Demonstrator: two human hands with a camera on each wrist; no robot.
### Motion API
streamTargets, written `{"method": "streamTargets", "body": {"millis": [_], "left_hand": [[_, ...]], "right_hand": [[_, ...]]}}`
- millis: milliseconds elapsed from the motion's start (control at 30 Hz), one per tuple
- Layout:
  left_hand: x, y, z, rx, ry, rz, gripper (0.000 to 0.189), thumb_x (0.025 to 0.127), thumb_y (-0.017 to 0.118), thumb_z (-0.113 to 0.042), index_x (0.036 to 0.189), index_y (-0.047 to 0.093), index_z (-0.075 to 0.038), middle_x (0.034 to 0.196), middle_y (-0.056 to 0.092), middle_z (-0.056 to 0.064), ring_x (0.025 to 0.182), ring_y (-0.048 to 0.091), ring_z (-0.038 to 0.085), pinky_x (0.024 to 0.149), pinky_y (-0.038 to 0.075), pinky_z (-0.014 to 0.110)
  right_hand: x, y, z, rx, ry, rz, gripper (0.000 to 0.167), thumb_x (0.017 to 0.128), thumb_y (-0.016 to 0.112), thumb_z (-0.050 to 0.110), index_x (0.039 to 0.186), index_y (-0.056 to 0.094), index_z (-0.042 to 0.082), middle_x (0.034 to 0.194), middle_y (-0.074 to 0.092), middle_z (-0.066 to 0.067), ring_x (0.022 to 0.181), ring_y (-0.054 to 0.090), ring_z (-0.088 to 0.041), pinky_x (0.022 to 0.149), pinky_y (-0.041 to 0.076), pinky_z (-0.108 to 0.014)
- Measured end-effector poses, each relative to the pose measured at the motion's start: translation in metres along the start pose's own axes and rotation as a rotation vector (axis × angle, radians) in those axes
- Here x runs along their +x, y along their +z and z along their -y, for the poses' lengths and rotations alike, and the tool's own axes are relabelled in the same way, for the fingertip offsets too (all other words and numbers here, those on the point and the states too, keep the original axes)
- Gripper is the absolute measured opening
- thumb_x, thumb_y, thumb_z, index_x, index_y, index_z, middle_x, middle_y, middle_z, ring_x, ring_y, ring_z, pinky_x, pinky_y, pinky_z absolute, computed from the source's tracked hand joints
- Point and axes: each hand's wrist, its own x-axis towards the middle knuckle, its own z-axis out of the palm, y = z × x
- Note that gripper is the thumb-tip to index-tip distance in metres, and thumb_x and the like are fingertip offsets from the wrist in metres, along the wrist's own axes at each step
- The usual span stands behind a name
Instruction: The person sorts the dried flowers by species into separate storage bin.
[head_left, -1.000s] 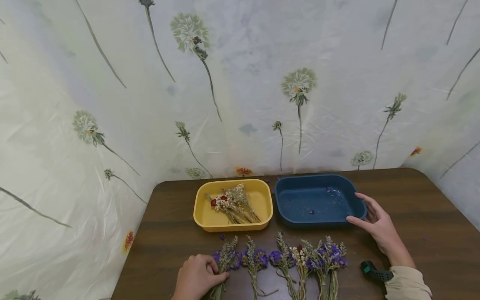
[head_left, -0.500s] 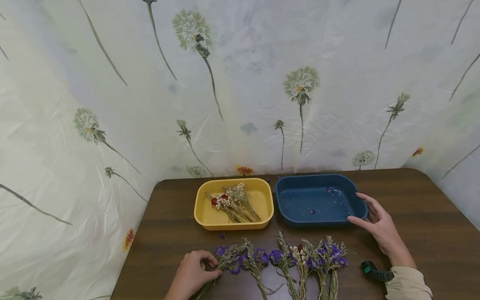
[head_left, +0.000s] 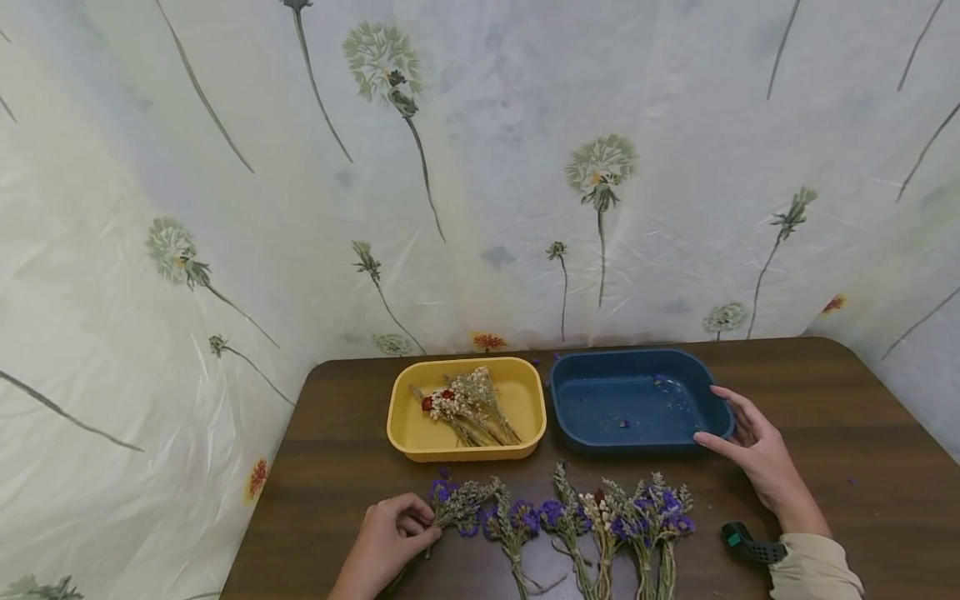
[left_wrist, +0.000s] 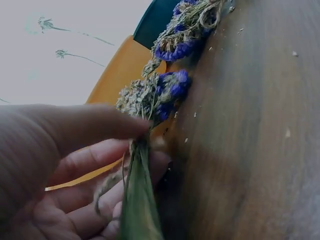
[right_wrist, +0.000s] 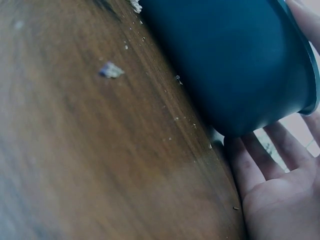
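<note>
My left hand (head_left: 388, 543) pinches a small dried-flower bouquet (left_wrist: 141, 177) by its stems, thumb on top and fingers beneath. Its purple and grey-green heads (head_left: 453, 502) lean right, over the edge of the neighbouring bouquet (head_left: 516, 533). A loose twine end (left_wrist: 102, 192) hangs by the stems in the left wrist view. At the right end of the blue tray (head_left: 637, 398), my right hand (head_left: 761, 454) touches the rim with spread thumb and fingers. In the right wrist view its fingers (right_wrist: 290, 145) lie fairly straight against the tray's outer side.
Several more bouquets, one with cream flowers (head_left: 600, 512), line the front of the table (head_left: 847, 500). The yellow tray (head_left: 408, 442), behind them, contains cream-and-red bouquets (head_left: 468, 408). A dark watch-like band (head_left: 753, 546) sits by the right sleeve (head_left: 813, 568). Petal crumbs (right_wrist: 111, 70) dot the wood.
The bouquet in my left hand has tilted, its stems swinging left and its heads rightward against the neighbouring bouquet, which has shifted slightly. The right hand stays at the blue tray.
</note>
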Motion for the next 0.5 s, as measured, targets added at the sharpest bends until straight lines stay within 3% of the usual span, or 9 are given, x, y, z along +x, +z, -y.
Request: {"method": "streamTargets", "body": {"millis": [167, 233, 500], "left_hand": [[-0.0007, -0.0015, 0.0029, -0.103, -0.032, 0.053, 0.017, 0.087, 0.082, -0.010, 0.097, 0.073, 0.000, 0.093, 0.076, 0.009, 0.077, 0.074, 0.015, 0.067, 0.061, 0.026], [-0.0003, -0.0025, 0.0038, -0.104, -0.040, 0.056, 0.015, 0.088, 0.081, -0.011, 0.096, 0.074, -0.001, 0.093, 0.077, 0.008, 0.077, 0.074, 0.014, 0.068, 0.061, 0.026], [0.0017, -0.0082, 0.0017, -0.094, -0.030, -0.031, 0.014, 0.087, 0.082, -0.015, 0.093, 0.076, -0.004, 0.091, 0.079, 0.010, 0.076, 0.075, 0.015, 0.067, 0.060, 0.024]], "right_hand": [[-0.0002, 0.0009, 0.0002, 0.003, 0.001, 0.004, 0.077, 0.103, 0.066, 0.016, 0.165, 0.024, 0.029, 0.172, 0.013, 0.017, 0.160, 0.005, -0.002, 0.102, 0.023, 0.005], [-0.0003, 0.0011, 0.0006, 0.006, 0.002, 0.005, 0.076, 0.103, 0.065, 0.015, 0.165, 0.024, 0.029, 0.172, 0.013, 0.017, 0.160, 0.005, -0.003, 0.103, 0.024, 0.005], [-0.0006, 0.0006, 0.0029, 0.011, 0.006, 0.008, 0.076, 0.103, 0.065, 0.016, 0.165, 0.023, 0.030, 0.172, 0.012, 0.017, 0.161, 0.004, -0.004, 0.103, 0.023, 0.005]]}}
